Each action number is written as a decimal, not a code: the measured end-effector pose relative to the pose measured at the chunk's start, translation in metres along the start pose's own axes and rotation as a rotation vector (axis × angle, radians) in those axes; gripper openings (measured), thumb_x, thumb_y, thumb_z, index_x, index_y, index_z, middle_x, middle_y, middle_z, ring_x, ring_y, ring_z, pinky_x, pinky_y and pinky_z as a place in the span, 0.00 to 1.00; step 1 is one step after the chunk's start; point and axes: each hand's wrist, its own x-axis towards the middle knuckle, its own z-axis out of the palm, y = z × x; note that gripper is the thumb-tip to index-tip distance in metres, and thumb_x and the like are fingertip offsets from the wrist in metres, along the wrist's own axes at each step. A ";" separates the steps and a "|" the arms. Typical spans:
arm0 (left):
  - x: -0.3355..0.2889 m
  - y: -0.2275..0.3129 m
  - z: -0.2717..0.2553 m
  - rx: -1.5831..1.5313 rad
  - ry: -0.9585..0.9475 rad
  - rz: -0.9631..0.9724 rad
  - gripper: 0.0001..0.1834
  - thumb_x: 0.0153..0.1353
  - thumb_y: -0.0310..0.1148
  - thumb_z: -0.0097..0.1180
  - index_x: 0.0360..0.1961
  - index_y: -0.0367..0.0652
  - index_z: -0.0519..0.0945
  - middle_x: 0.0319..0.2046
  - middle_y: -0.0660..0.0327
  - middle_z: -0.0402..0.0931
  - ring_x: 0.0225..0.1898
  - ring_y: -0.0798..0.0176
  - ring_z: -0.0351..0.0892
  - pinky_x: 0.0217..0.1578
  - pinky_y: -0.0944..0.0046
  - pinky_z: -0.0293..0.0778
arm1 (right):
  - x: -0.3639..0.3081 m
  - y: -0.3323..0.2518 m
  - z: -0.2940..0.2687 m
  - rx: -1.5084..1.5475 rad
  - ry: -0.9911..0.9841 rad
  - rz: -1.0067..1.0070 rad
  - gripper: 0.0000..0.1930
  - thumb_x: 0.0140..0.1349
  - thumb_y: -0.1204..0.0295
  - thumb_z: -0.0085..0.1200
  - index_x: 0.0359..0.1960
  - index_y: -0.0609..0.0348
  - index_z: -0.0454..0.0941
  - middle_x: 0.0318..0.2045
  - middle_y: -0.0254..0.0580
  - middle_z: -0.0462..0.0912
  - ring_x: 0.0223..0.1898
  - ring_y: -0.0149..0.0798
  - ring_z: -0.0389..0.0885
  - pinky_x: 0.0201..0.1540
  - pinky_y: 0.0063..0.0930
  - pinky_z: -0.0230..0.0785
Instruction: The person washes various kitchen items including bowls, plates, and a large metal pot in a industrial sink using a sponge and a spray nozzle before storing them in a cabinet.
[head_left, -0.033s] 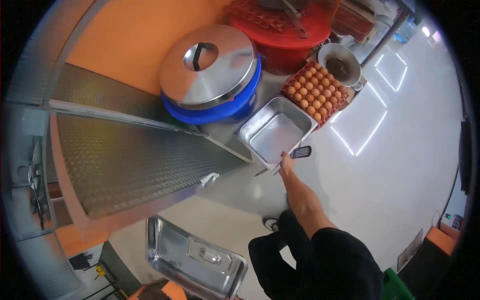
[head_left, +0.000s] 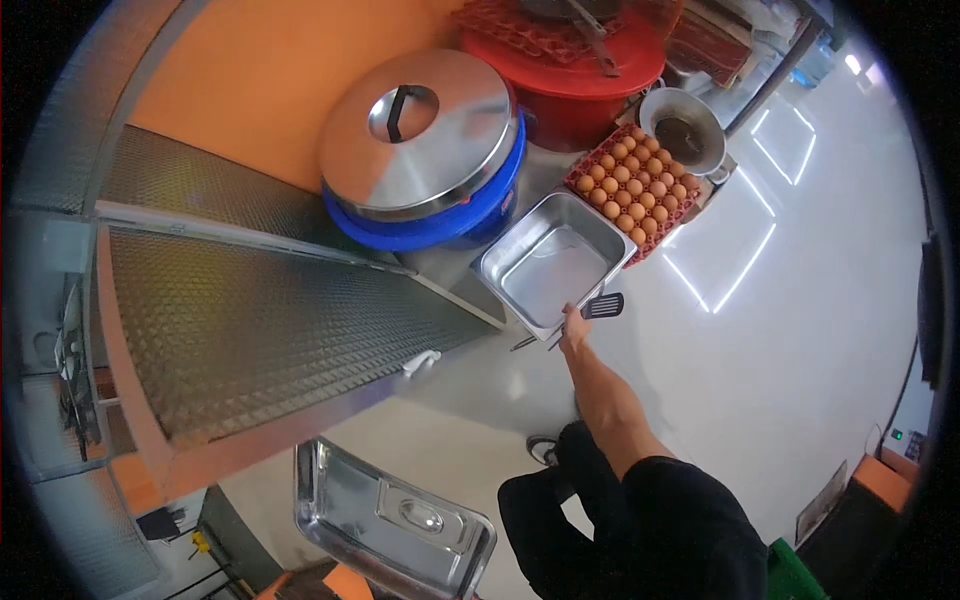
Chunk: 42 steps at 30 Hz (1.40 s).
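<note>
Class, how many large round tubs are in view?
2: a blue tub under a steel lid, beyond and left of the metal pan in the right hand, and a red tub farther back, right of the blue one. Others may be hidden.

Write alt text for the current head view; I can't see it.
The person's right hand grips the near rim of a steel pan, a black slotted spatula showing beside the hand. Past the pan are a red tray of brown eggs and a blue tub under a round steel lid; at lower left is what looks like a rectangular steel lid.
</note>
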 end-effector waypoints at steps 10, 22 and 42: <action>0.026 0.003 0.049 -0.107 -0.194 -0.034 0.13 0.56 0.24 0.45 0.43 0.30 0.70 0.41 0.52 0.75 0.40 0.60 0.74 0.51 0.58 0.74 | -0.031 -0.042 -0.045 -0.964 -0.364 -0.094 0.23 0.64 0.61 0.44 0.57 0.62 0.66 0.56 0.61 0.68 0.57 0.59 0.67 0.57 0.43 0.60; -0.022 0.019 -0.048 -0.352 -0.205 -0.085 0.08 0.54 0.22 0.47 0.35 0.32 0.75 0.35 0.53 0.78 0.33 0.59 0.77 0.50 0.54 0.74 | 0.040 0.014 -0.017 -0.460 -0.279 0.011 0.11 0.68 0.59 0.41 0.41 0.52 0.65 0.25 0.32 0.67 0.27 0.30 0.70 0.26 0.31 0.70; -0.086 0.001 0.053 -0.046 0.179 0.112 0.13 0.50 0.24 0.52 0.39 0.40 0.72 0.44 0.59 0.72 0.47 0.60 0.71 0.47 0.62 0.77 | -0.014 -0.034 -0.129 -1.198 0.017 -0.484 0.20 0.68 0.55 0.36 0.39 0.61 0.71 0.29 0.47 0.79 0.31 0.50 0.74 0.36 0.42 0.68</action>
